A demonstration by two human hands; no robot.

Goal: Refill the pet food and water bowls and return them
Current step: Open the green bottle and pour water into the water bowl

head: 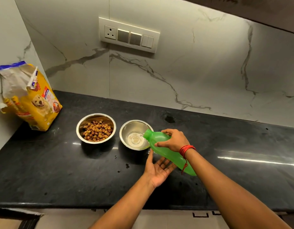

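Our left hand (159, 169) lies spread, palm up, under the green bottle (161, 146); our right hand (173, 140) wraps its middle, tipping it over the water bowl (134, 135) on the table (60, 171). Smooth plastic, probably slippery and sloshing, so we'd grip mid-body.

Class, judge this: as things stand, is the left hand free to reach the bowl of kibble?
Probably yes. The left hand is open and empty below the green bottle, and bare countertop lies between it and the kibble bowl.
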